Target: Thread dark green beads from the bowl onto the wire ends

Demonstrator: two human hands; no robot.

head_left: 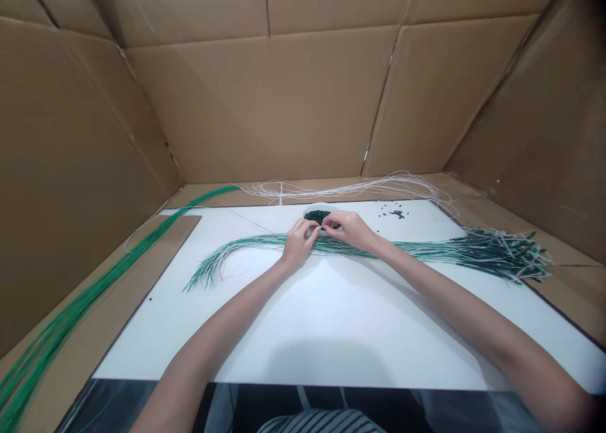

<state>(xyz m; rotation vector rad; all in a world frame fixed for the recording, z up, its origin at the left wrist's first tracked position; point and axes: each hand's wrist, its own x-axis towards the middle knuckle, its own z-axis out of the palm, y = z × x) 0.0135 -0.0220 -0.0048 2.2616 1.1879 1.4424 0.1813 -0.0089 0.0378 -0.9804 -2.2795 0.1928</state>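
My left hand (298,240) and my right hand (349,226) meet with pinched fingertips at the front rim of a small white bowl (322,206). Dark green beads (316,216) fill the bowl. A thin strand (250,220) runs from the left edge of the board to my left hand, which is closed on it. Whatever is between my right thumb and finger is too small to make out. Beneath both hands lies a long bundle of green and white strands (416,251), its thick dark-and-white tips (509,253) at the right.
Loose dark beads (398,214) lie right of the bowl, and a single bead (150,299) at the left. Green strands (118,266) stretch along the left side. White strands (341,188) lie behind the white board (303,319). Cardboard walls (265,105) stand around the work area.
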